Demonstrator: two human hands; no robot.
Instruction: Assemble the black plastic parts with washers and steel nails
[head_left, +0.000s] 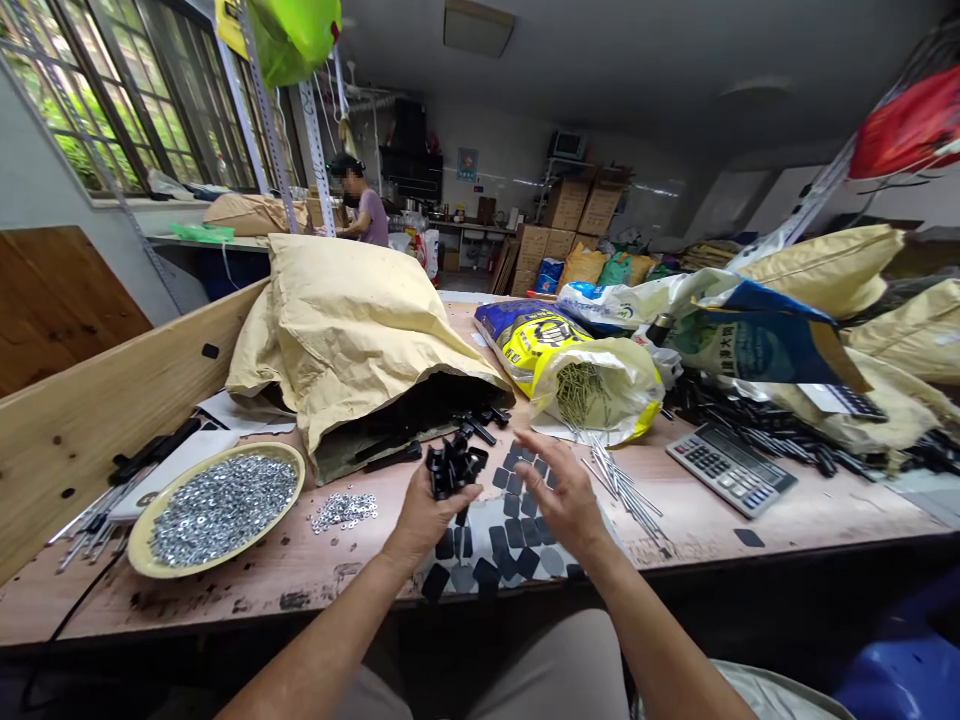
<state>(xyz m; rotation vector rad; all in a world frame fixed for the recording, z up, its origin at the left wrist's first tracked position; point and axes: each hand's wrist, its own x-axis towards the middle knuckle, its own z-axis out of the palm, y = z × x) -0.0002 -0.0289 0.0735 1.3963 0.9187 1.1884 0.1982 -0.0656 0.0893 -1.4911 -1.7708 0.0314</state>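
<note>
My left hand (431, 515) is closed around a bunch of black plastic parts (452, 468), held just above the table. To the right, my right hand (566, 495) has its fingers apart and holds nothing. Below and between the hands lies a light sheet (480, 520) carrying several dark rounded pads (513, 533). Behind my left hand, a large brown paper sack (367, 330) lies with its mouth toward me, and more black parts spill from it. Thin metal rods (619, 485) fan out on the table right of my right hand.
A yellow bowl (296, 490) of small metal nuts or washers stands left, beside a loose pile of washers (345, 511). A calculator (731, 470) lies right. Behind are a yellow bag of rods (645, 390) and black tubes (757, 430). Another person (367, 215) works in the background.
</note>
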